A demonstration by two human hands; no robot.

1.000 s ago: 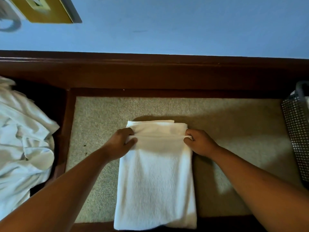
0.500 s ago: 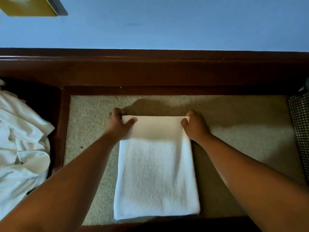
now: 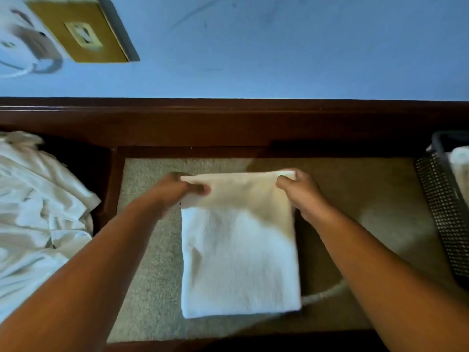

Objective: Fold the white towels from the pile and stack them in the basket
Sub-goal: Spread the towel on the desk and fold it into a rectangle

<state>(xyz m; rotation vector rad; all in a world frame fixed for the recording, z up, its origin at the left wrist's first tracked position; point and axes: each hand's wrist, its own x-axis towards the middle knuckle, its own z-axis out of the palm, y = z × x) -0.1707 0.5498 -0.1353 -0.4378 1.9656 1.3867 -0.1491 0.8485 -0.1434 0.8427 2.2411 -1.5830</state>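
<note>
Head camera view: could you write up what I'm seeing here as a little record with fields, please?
towel: white towel, folded, on the beige mat
left hand: grips the towel's far left corner
right hand: grips its far right corner
far edge: looks lifted off the mat
pile: crumpled white cloth, at the left
basket: dark mesh, at the right edge, something white inside

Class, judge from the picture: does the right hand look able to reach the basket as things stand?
Probably yes: the basket stands right of the right hand with only bare carpet between, though that hand grips the towel.
</note>
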